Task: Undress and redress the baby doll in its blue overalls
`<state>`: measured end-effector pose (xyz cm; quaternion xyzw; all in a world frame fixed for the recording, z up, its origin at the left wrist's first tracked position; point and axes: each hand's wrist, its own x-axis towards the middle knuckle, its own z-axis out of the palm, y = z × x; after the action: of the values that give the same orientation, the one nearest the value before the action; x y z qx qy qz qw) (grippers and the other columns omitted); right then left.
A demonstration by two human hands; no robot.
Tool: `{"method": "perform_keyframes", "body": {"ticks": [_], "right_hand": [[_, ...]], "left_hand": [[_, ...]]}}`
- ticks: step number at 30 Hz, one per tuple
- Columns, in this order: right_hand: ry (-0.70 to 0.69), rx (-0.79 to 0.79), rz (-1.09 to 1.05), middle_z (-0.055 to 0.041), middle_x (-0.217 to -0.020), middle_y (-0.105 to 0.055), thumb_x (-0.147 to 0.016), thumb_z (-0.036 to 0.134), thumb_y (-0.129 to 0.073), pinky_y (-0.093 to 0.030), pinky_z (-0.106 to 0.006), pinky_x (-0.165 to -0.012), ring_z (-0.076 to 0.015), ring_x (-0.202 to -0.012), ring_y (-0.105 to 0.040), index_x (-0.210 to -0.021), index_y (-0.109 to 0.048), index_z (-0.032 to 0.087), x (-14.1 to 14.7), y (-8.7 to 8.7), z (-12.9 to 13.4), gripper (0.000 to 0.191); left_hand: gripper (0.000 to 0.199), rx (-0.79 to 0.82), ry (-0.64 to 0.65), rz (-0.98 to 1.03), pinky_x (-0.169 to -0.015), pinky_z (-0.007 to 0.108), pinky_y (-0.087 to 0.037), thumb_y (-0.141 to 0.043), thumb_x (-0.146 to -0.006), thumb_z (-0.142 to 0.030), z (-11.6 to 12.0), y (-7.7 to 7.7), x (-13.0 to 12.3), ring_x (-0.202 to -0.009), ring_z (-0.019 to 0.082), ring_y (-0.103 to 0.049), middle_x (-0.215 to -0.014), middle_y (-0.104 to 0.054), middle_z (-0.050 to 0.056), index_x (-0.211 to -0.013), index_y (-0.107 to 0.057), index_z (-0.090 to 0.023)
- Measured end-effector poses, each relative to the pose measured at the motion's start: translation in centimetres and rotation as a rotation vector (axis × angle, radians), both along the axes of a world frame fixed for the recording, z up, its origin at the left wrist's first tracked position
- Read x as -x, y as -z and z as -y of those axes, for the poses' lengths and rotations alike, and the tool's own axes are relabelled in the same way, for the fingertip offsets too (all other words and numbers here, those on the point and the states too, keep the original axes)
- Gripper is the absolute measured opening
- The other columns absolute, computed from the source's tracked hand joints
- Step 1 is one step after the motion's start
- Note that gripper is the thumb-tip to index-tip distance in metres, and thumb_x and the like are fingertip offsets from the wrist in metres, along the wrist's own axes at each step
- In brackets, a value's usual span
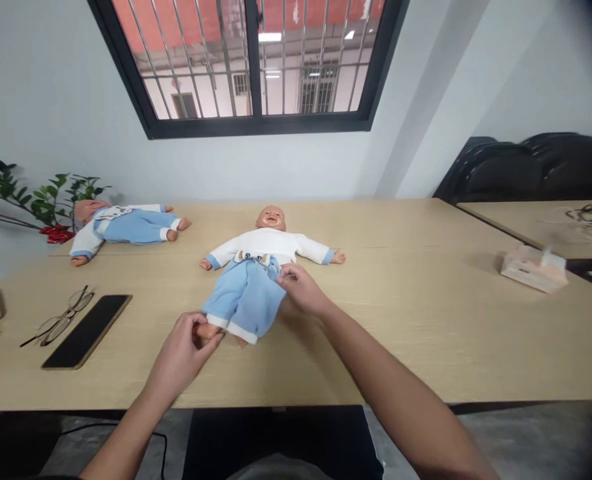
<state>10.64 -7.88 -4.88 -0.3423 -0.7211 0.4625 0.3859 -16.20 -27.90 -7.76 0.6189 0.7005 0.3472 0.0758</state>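
A baby doll (pixel 271 217) lies face up on the wooden table, arms spread, in a white top (pixel 269 244) with blue cuffs. Light blue trousers (pixel 249 293) with white hems cover its legs; their waist is bunched over the doll's middle. My left hand (pixel 189 343) is closed round the doll's foot (pixel 207 331) at the left trouser hem. At the upper right side of the trousers, my right hand (pixel 300 285) pinches the blue cloth between thumb and fingers. The doll's other foot shows only slightly under the right hem.
A second doll (pixel 136 225) in similar clothes lies at the back left, near a plant (pixel 51 200). Glasses (pixel 63 319) and a black phone (pixel 87 332) are on the left. A tissue box (pixel 533 267) stands far right. The table (pixel 401 320) has its front edge near me.
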Motion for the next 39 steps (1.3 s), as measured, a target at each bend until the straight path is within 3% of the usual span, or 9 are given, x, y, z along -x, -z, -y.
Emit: {"method": "perform_keyframes", "body": {"ticks": [7, 12, 16, 21, 24, 26, 30, 35, 39], "right_hand": [[-0.011, 0.383, -0.506, 0.0008, -0.086, -0.062, -0.086, 0.064, -0.068, -0.051, -0.034, -0.083, -0.0183, -0.083, -0.061, -0.092, -0.053, 0.024, 0.1, -1.8, -0.3, 0.042], [-0.057, 0.241, -0.165, 0.0017, -0.084, -0.059, -0.090, 0.066, -0.063, -0.047, -0.030, -0.077, -0.0171, -0.080, -0.055, -0.092, -0.059, 0.023, -1.6, -3.0, 0.4, 0.043], [-0.234, 0.165, 0.101, -0.0018, -0.096, -0.067, -0.080, 0.056, -0.079, -0.049, -0.033, -0.080, -0.0215, -0.089, -0.061, -0.104, -0.069, 0.022, -2.6, -4.1, 1.2, 0.043], [-0.185, 0.127, -0.191, -0.0049, -0.120, -0.070, -0.079, 0.047, -0.082, -0.051, -0.039, -0.097, -0.0255, -0.113, -0.063, -0.118, -0.068, 0.025, -0.6, -3.8, 2.2, 0.046], [-0.193, 0.143, -0.263, -0.0051, -0.126, -0.069, -0.080, 0.047, -0.082, -0.048, -0.042, -0.104, -0.0259, -0.120, -0.062, -0.119, -0.068, 0.026, 0.1, -3.5, 2.9, 0.047], [-0.208, 0.160, -0.268, -0.0051, -0.125, -0.069, -0.080, 0.049, -0.082, -0.050, -0.039, -0.101, -0.0242, -0.116, -0.063, -0.120, -0.068, 0.026, -0.4, -3.6, 3.0, 0.048], [-0.360, 0.244, -0.142, -0.0018, -0.104, -0.070, -0.076, 0.046, -0.085, -0.052, -0.029, -0.071, -0.0164, -0.083, -0.064, -0.115, -0.065, 0.026, -2.2, -4.3, 2.4, 0.048], [-0.436, 0.175, 0.199, 0.0007, -0.076, -0.067, -0.083, 0.045, -0.078, -0.045, -0.028, -0.061, -0.0154, -0.067, -0.056, -0.085, -0.072, 0.021, -2.6, -4.4, 2.0, 0.025], [-0.266, 0.201, -0.118, -0.0011, -0.089, -0.070, -0.087, 0.048, -0.073, -0.048, -0.030, -0.072, -0.0180, -0.080, -0.062, -0.096, -0.073, 0.021, -1.7, -3.7, 2.0, 0.028]], "left_hand": [[0.033, 0.048, 0.031, 0.019, -0.083, 0.039, -0.053, -0.064, -0.091, -0.047, 0.1, -0.1, 0.3, -0.096, 0.025, -0.064, -0.105, -0.063, 0.005, -0.107, -0.051, -0.022], [0.034, 0.126, 0.082, 0.011, -0.081, 0.040, -0.054, -0.065, -0.089, -0.048, 0.6, -0.1, 0.0, -0.092, 0.025, -0.065, -0.103, -0.064, 0.005, -0.106, -0.050, -0.023], [0.032, 0.084, 0.129, -0.061, -0.089, 0.046, -0.055, -0.067, -0.087, -0.044, 0.0, -2.1, 0.0, -0.105, 0.030, -0.064, -0.109, -0.064, 0.008, -0.106, -0.053, -0.024], [0.062, -0.223, 0.256, -0.152, -0.118, 0.056, -0.038, -0.074, -0.084, -0.049, -5.5, -7.2, -2.8, -0.144, 0.036, -0.043, -0.147, -0.048, 0.016, -0.134, -0.048, -0.024], [0.103, -0.145, 0.488, -0.170, -0.119, 0.054, -0.037, -0.088, -0.067, -0.054, -10.4, -9.6, -4.7, -0.151, 0.039, -0.034, -0.160, -0.038, 0.018, -0.151, -0.037, -0.024], [0.085, -0.028, 0.594, -0.184, -0.111, 0.050, -0.045, -0.086, -0.069, -0.050, -13.1, -10.4, -5.1, -0.140, 0.038, -0.049, -0.147, -0.055, 0.014, -0.142, -0.051, -0.025], [0.018, 0.068, 0.694, -0.128, -0.085, 0.036, -0.054, -0.066, -0.085, -0.035, -15.4, -10.2, -4.6, -0.093, 0.025, -0.068, -0.098, -0.072, 0.005, -0.097, -0.067, -0.022], [0.020, 0.117, 0.700, 0.136, -0.083, 0.033, -0.056, -0.059, -0.090, -0.036, -14.4, -8.5, -4.6, -0.092, 0.022, -0.067, -0.101, -0.071, 0.004, -0.103, -0.063, -0.021], [0.046, 0.188, 0.732, 0.285, -0.094, 0.040, -0.056, -0.072, -0.084, -0.046, -13.5, -8.2, -5.3, -0.109, 0.028, -0.068, -0.115, -0.073, 0.008, -0.121, -0.063, -0.021]]}}
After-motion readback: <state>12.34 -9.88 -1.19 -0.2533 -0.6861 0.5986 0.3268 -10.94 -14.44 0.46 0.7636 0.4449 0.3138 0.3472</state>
